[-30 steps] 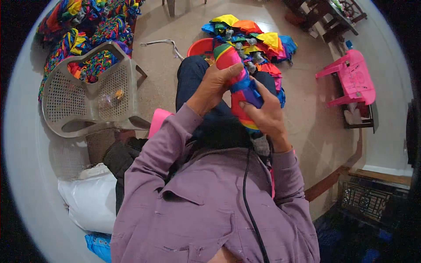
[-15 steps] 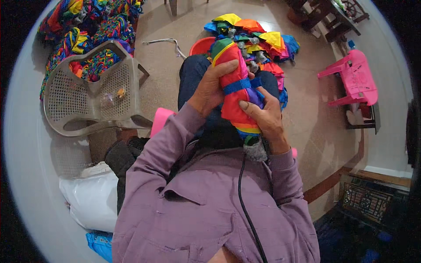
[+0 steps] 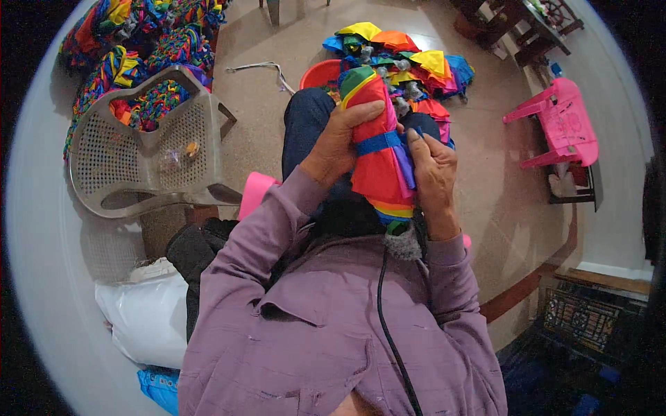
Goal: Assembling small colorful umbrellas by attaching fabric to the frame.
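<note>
The left hand (image 3: 340, 135) clasps a rolled rainbow-cloth bundle (image 3: 374, 170). Beside its fingers (image 3: 365, 111), the right hand (image 3: 435, 165) pinches a blue fabric strap (image 3: 378, 143).

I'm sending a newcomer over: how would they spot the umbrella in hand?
Find the purple shirt at the bottom centre. Just above it, the left hand grips a folded rainbow umbrella, its visible side mostly red. Unlike the loosely spread umbrellas heaped on the floor beyond, it is rolled up, with a blue strap across its middle.
</note>
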`<state>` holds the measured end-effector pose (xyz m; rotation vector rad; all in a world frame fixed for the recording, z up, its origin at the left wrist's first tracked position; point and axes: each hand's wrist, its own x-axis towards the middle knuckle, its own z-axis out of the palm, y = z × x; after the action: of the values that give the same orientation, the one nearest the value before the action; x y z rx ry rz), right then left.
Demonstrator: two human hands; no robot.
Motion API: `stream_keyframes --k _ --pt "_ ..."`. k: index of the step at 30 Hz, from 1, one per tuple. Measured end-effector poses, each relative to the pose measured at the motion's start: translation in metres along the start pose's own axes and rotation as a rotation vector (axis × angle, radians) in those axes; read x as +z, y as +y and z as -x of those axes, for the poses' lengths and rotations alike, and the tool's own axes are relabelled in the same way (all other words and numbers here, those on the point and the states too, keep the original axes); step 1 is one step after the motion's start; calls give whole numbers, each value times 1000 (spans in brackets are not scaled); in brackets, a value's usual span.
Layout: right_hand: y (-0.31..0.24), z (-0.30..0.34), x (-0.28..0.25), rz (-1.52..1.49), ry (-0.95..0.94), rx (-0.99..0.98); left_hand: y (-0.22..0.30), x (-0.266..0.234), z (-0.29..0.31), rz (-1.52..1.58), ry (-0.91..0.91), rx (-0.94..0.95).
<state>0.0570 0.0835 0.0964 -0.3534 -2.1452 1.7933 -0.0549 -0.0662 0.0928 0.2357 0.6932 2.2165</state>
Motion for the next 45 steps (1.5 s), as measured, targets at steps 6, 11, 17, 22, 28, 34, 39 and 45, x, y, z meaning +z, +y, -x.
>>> stream_keyframes --k 6,11,17,22,28,34,39,45 --pt "4 -4 -9 -3 145 21 -1 6 0 -45 27 68" --pt "-10 -3 -7 -165 226 41 -4 9 0 -74 74 84" --pt "-24 0 5 309 180 -226 -7 4 -4 -95 108 143" --pt "-31 0 11 406 168 -271 -5 8 -4 -114 134 114" --pt "-32 -3 21 544 146 -396 -9 8 -7 -123 156 222" --pt "-24 -2 28 612 108 -437 -16 3 -7 -128 247 256" --pt "-29 9 34 614 6 -429 -16 -2 -9 -195 305 282" --pt "-31 22 36 723 -61 -308 -19 -6 -11 -219 330 294"
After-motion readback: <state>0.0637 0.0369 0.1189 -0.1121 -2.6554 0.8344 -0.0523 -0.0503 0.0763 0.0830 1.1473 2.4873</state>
